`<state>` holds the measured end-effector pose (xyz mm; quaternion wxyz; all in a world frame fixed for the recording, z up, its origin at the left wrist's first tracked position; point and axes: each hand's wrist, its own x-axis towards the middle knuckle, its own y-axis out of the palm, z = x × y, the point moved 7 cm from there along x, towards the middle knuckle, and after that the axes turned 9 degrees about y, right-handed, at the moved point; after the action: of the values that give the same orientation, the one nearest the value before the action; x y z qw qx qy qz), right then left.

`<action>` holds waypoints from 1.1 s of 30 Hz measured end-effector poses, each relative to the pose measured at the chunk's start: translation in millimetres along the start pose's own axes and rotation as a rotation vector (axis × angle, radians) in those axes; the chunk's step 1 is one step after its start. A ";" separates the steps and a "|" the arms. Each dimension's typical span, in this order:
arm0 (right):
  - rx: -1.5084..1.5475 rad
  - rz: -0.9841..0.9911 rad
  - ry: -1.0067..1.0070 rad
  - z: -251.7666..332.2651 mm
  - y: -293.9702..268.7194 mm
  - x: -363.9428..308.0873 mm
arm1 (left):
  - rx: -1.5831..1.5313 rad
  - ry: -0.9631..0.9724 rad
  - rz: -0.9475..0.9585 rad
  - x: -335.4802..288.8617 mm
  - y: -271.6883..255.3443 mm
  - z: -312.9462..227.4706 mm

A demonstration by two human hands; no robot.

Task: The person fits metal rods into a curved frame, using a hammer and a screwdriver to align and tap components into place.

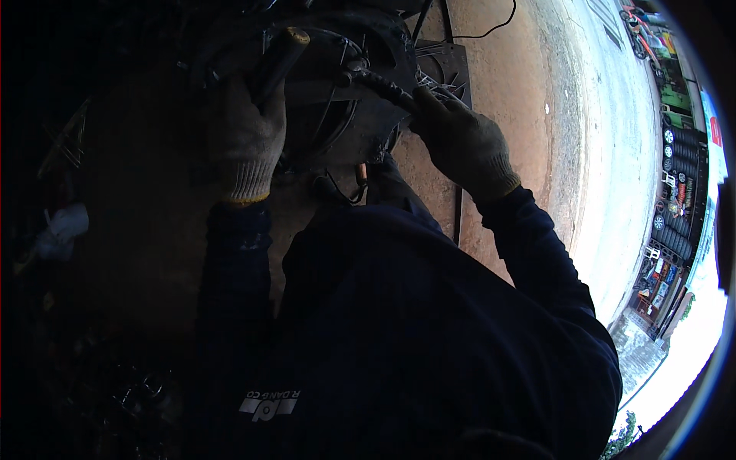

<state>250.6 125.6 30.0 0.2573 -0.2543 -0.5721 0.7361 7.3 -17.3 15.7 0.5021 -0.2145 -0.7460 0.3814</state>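
My left hand (pixel 257 126), in a pale knit work glove, is closed around a dark thick bar (pixel 280 61) with a yellowish end. The bar tilts up to the right. My right hand (pixel 464 146), gloved the same way, grips a hammer-like tool (pixel 387 88) with a dark ribbed shaft. Its small head lies to the left, over a large dark metal part (pixel 322 92) with curved edges and a round opening. Deep shade hides most of this part and where the bar's lower end goes.
Thin metal rods (pixel 441 84) lie on a dark plate (pixel 458 61) beyond my right hand. A black cable (pixel 491 29) runs over the brown floor (pixel 521 115). An orange-handled item (pixel 361 173) is near my feet. Stacked tyres (pixel 675 192) stand far right.
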 end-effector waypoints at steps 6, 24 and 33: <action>-0.042 0.082 -0.003 -5.9 -16.2 15.9 | -0.023 -0.013 0.007 -0.6 -2.9 1.5; -0.223 0.054 -0.282 20.5 -9.2 41.5 | -0.024 -0.045 -0.027 1.0 -0.3 -0.2; -0.205 0.052 -0.293 10.4 -18.6 38.8 | -0.049 -0.023 -0.050 3.2 -2.1 1.4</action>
<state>216.6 148.2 47.2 0.1248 -0.1838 -0.6687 0.7096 4.9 -16.8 18.9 0.4974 -0.2037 -0.7658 0.3531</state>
